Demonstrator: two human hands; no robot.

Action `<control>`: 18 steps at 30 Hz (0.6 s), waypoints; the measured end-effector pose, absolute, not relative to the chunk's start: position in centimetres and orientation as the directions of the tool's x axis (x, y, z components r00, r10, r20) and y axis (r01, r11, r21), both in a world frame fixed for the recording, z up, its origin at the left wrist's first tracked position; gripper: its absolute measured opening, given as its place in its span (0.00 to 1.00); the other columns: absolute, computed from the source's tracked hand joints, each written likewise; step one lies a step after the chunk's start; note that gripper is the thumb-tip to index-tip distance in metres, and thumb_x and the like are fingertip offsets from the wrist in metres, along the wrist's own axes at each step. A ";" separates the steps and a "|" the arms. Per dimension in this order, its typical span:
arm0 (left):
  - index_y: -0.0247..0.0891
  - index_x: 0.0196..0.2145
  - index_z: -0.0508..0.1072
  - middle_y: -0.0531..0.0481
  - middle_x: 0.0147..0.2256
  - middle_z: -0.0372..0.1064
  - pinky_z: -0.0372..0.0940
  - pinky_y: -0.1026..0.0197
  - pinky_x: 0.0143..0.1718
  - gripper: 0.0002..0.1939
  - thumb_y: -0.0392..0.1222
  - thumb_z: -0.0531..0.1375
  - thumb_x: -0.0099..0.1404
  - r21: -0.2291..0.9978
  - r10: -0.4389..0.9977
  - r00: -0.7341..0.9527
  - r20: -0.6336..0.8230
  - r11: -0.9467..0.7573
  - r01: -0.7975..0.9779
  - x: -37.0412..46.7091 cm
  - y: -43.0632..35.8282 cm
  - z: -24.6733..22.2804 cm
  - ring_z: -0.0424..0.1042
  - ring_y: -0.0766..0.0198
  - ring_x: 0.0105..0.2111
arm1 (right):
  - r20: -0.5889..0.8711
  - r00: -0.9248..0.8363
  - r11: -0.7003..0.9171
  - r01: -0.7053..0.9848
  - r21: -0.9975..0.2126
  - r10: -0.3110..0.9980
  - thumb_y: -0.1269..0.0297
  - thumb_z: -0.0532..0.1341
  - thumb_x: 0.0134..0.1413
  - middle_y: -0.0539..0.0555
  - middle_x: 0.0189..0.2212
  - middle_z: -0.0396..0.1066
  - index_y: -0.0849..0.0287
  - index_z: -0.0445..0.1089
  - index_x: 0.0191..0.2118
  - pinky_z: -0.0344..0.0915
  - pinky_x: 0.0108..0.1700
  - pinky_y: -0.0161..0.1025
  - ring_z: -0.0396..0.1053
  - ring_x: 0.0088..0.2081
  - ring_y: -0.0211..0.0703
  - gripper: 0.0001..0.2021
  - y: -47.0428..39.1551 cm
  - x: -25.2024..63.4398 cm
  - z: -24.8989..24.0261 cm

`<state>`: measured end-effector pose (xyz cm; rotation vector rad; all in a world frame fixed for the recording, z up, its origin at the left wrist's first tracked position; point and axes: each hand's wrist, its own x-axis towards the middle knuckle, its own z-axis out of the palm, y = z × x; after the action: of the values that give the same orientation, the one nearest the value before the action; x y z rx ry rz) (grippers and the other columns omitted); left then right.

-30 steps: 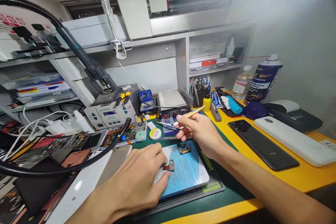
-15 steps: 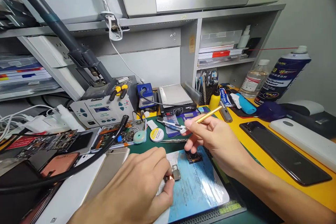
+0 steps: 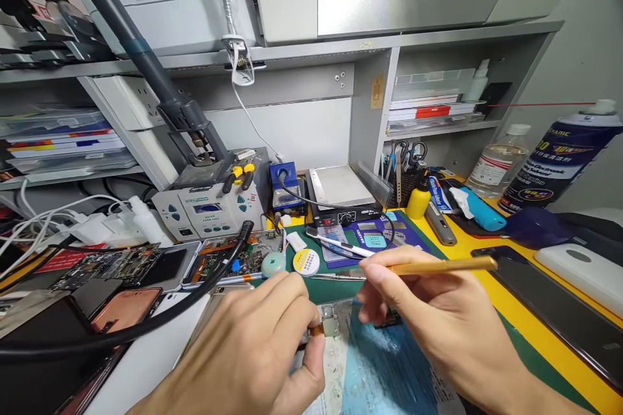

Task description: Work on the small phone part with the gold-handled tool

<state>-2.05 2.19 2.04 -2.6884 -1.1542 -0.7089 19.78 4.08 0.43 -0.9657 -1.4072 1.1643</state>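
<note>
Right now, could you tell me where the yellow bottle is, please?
The yellow bottle stands at the back of the bench, right of centre, between the black tool holder and the grey pen-shaped tool.

Counted: two hands, left (image 3: 253,350) and right (image 3: 438,331); one gold tool (image 3: 438,266); two bottles at 3 o'clock, spray can (image 3: 559,159) and clear bottle (image 3: 496,162).

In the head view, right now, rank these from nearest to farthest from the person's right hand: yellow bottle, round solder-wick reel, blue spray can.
From the right hand:
1. Round solder-wick reel, just left of it.
2. Yellow bottle, behind it.
3. Blue spray can, far right, at the back.
</note>
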 end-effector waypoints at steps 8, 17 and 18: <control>0.41 0.31 0.73 0.50 0.26 0.68 0.65 0.57 0.22 0.07 0.32 0.58 0.62 0.034 0.611 0.628 0.483 -0.729 0.683 -1.7 1.8 2.3 0.70 0.58 0.27 | 0.136 -0.389 0.153 0.013 -0.988 0.911 0.60 0.68 0.58 0.53 0.37 0.81 0.48 0.78 0.40 0.76 0.38 0.39 0.78 0.40 0.49 0.05 3.4 20.0 1.0; 0.41 0.36 0.73 0.51 0.29 0.71 0.64 0.58 0.25 0.08 0.30 0.60 0.60 0.197 0.630 0.549 0.549 -0.736 0.648 -1.6 1.7 1.6 0.72 0.58 0.28 | -0.147 -0.500 -0.269 -0.181 -0.946 0.854 0.60 0.72 0.56 0.47 0.27 0.76 0.59 0.72 0.41 0.69 0.35 0.36 0.73 0.28 0.36 0.13 3.6 19.8 1.4; 0.42 0.40 0.73 0.51 0.31 0.73 0.65 0.59 0.26 0.12 0.30 0.62 0.59 0.227 0.652 0.524 0.549 -0.719 0.657 -1.6 1.7 1.6 0.74 0.58 0.30 | -0.165 -0.498 -0.290 -0.185 -0.939 0.852 0.61 0.72 0.55 0.48 0.27 0.77 0.59 0.71 0.42 0.69 0.35 0.36 0.73 0.28 0.36 0.13 3.6 19.8 1.4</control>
<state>-1.63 1.66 1.63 -2.7345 -1.1744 -0.9793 19.81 3.63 1.43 -0.9039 -1.2277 1.8645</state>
